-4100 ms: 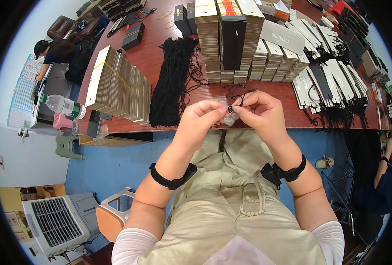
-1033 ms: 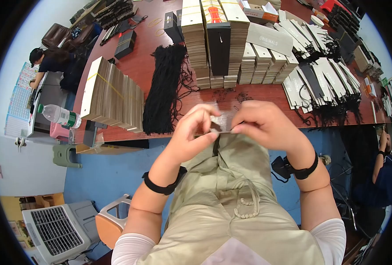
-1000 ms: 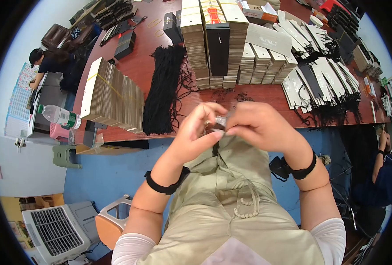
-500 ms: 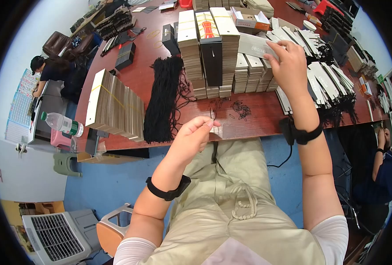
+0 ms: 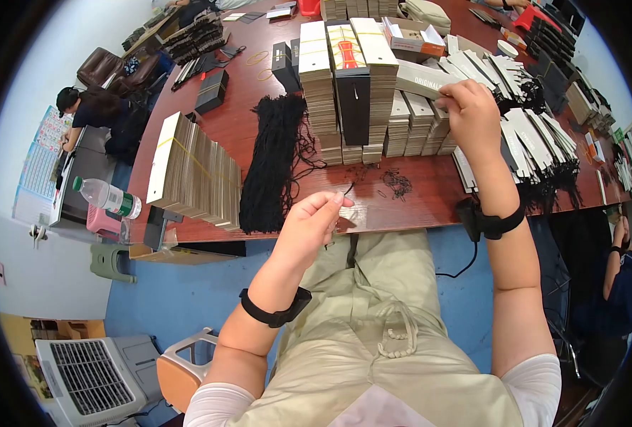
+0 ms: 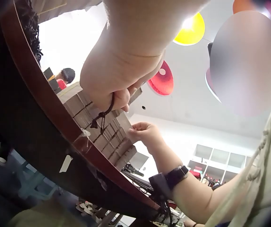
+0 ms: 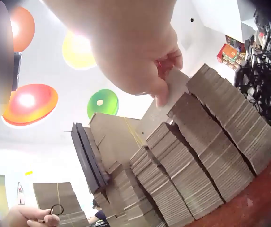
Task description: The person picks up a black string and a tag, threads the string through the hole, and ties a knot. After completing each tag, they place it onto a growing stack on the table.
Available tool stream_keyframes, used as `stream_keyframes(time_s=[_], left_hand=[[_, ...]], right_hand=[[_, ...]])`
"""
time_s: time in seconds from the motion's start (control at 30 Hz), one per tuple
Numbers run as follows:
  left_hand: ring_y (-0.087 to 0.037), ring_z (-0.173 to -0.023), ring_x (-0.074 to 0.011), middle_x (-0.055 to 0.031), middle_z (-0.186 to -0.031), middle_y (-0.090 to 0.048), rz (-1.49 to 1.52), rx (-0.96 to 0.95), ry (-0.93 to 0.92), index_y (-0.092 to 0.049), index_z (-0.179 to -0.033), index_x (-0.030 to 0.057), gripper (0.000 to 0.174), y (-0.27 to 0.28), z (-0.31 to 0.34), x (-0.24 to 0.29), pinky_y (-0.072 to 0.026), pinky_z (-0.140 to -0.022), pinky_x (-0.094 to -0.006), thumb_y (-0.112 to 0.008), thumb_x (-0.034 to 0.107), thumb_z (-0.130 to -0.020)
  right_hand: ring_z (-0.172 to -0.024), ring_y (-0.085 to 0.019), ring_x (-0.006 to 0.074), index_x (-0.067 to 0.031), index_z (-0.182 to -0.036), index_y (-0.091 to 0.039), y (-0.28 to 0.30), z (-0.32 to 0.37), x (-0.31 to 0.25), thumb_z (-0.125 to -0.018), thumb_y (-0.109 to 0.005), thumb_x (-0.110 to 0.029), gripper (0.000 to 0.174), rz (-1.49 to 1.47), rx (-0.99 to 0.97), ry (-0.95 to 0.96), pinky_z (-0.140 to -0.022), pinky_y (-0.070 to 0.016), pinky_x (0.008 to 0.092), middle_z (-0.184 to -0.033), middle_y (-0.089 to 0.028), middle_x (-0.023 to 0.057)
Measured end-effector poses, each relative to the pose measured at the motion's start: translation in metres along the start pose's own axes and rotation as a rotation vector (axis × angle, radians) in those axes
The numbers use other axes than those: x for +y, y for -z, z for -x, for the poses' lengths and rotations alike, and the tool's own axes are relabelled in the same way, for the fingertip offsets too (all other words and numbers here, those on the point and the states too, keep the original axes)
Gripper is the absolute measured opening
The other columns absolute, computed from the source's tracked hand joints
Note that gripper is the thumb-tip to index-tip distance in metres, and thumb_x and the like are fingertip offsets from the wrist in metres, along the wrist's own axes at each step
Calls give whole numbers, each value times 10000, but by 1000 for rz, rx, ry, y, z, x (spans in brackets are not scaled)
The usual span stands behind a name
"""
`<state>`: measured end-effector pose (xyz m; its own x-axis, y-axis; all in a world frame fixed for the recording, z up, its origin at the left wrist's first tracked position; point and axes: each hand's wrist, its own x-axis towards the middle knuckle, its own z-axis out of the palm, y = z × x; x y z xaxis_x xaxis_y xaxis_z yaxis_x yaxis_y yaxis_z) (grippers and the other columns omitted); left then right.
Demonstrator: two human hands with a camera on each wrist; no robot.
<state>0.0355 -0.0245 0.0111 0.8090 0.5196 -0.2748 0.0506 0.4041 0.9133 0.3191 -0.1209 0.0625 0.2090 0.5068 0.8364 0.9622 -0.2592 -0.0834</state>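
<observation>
My left hand (image 5: 307,226) is near the table's front edge, pinching a black cord (image 5: 349,188) between thumb and forefinger. In the left wrist view the cord (image 6: 106,113) loops over a finger and its knotted end hangs down. Farther right, my right hand (image 5: 471,117) pinches the end of a grey-white card tag (image 5: 417,78) printed "ORIGINALS". This tag lies tilted across the tops of several card stacks (image 5: 410,117). In the right wrist view, thumb and fingers hold the tag (image 7: 178,85) by its upper edge.
A bundle of black cords (image 5: 273,164) lies left of centre, beside a banded card stack (image 5: 188,174). Tall card stacks (image 5: 316,85) rise at the back. Strung tags (image 5: 526,142) are heaped at right. Loose black loops (image 5: 397,183) lie on the red table (image 5: 415,206).
The hands worked together at the table edge; the right has since gone right and back to the tag. Over the last half second the tag has tilted. The left still pinches the cord.
</observation>
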Motion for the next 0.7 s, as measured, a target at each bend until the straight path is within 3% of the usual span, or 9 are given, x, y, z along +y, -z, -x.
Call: stream_keyframes(time_s=[0.17, 0.27, 0.37, 0.43, 0.5, 0.6, 0.7], left_hand=[[-244, -457, 2, 107, -552, -354, -27, -8, 10, -606, -918, 44, 220, 3, 0, -3, -198, -419, -182, -521, 247, -928], [-243, -462, -13, 91, -559, -355, -53, -5, -19, -595, -908, 49, 184, 1, 1, -2, -186, -416, -190, -513, 212, -932], [-251, -436, 2, 106, -527, -368, -10, -16, -51, -606, -943, 41, 205, 3, 2, 0, -201, -407, -185, -504, 219, -937], [-250, -432, 4, 107, -523, -366, -14, 1, -84, -605, -948, 37, 203, 1, 3, 6, -198, -406, -186, -502, 211, -938], [-251, -429, 1, 103, -522, -363, -17, 10, -131, -603, -942, 35, 191, -4, 3, 15, -194, -403, -187, -507, 199, -934], [-254, -426, -5, 93, -525, -364, -34, 19, -249, -600, -932, 30, 173, -16, 2, 35, -187, -400, -187, -518, 183, -925], [-253, -425, -2, 87, -526, -391, -81, 21, -391, -607, -954, 10, 191, -31, 4, 56, -188, -397, -184, -515, 175, -926]], right_hand=[[-749, -569, 287, -47, -823, -603, 5, -16, 7, -747, -619, -71, 81, 10, -123, -85, -672, -459, 403, -740, -611, 94], [-728, -591, 276, -39, -853, -600, 7, -24, 13, -794, -584, -80, 74, 119, -105, -124, -674, -467, 367, -759, -623, 116], [-703, -618, 205, -29, -899, -591, 28, -24, -18, -837, -567, -75, 81, -287, 113, -473, -671, -469, 296, -757, -637, 100], [-713, -611, 130, -18, -953, -575, 31, -9, -47, -872, -552, -82, 106, -953, -6, -520, -681, -460, 242, -780, -640, 65], [-724, -592, 100, -9, -952, -532, 31, 2, -85, -877, -543, -49, 85, -1304, -183, -589, -681, -464, 232, -811, -627, 40], [-716, -598, 108, 4, -935, -509, 10, 18, -100, -888, -521, -38, 65, -1271, -347, -704, -661, -472, 231, -817, -627, 66], [-702, -604, 111, 11, -936, -501, 8, 27, -112, -888, -517, -37, 69, -1275, -254, -767, -626, -474, 231, -810, -630, 78]])
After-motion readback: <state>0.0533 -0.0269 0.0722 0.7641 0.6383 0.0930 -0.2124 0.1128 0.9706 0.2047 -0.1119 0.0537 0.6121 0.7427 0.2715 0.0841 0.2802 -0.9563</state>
